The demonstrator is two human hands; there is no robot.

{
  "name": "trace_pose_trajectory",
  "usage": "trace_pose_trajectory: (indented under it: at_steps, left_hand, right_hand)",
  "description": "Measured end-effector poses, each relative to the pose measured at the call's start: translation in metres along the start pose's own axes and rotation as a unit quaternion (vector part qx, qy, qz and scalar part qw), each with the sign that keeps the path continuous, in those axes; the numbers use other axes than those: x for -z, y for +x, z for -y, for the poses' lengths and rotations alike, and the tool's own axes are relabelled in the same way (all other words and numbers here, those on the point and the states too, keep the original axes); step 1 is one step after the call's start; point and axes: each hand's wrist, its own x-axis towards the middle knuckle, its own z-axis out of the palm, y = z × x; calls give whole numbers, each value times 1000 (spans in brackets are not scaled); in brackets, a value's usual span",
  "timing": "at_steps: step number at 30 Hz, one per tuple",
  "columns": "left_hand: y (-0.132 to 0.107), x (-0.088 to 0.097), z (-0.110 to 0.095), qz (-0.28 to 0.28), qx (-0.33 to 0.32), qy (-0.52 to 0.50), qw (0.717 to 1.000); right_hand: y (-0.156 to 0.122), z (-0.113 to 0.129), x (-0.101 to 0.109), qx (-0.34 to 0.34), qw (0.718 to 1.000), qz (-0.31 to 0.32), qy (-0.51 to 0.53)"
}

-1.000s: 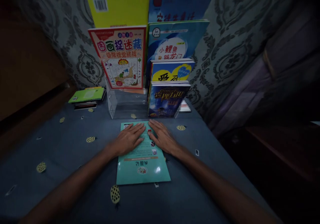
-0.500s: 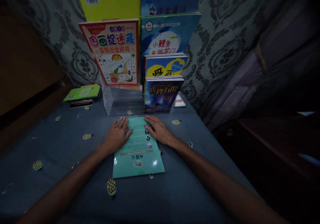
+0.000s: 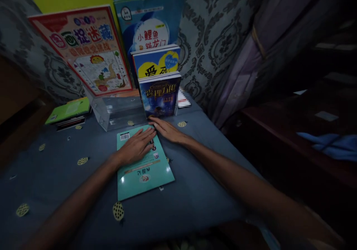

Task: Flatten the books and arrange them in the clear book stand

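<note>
A teal book (image 3: 146,185) lies face down on the blue cloth, its printed title upside down to me and a barcode at its far left corner. My left hand (image 3: 137,146) rests flat across its upper middle, fingers stretched toward the right edge. My right hand (image 3: 167,130) is at the book's far right corner, fingers extended and pointing left. Just behind its fingertips stands a dark blue book (image 3: 161,97) at the front of a clear display stand (image 3: 119,112). Whether the right fingertips touch the teal book or only the cloth, I cannot tell.
On the stand are a red-bordered book (image 3: 97,62), a yellow-and-blue book (image 3: 142,66) and a blue fish-story book (image 3: 175,15). A stack of books (image 3: 69,110) with a green top lies left. Patterned wallpaper and a purple curtain (image 3: 242,67) stand behind; the table edge runs along the right.
My left hand has slid rightward from the book's left edge across its cover, uncovering the barcode. The right hand has shifted toward the far corner. The view has turned right.
</note>
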Motion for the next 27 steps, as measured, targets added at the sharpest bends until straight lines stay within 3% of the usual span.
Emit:
trace_pose_trajectory:
  at_steps: [13,23,27]
  left_hand:
    - [-39,8,-61,96,-129,-87,983]
    - [-42,10,-65,123,-118,-102,980]
    - [-43,9,-65,102,-144,-99,979]
  right_hand:
    - [0,-3,-5,9,999,-10,-43]
    - [-5,-1,-6,14,998,4,-60]
    - [-6,0,-6,19,997,9,-72]
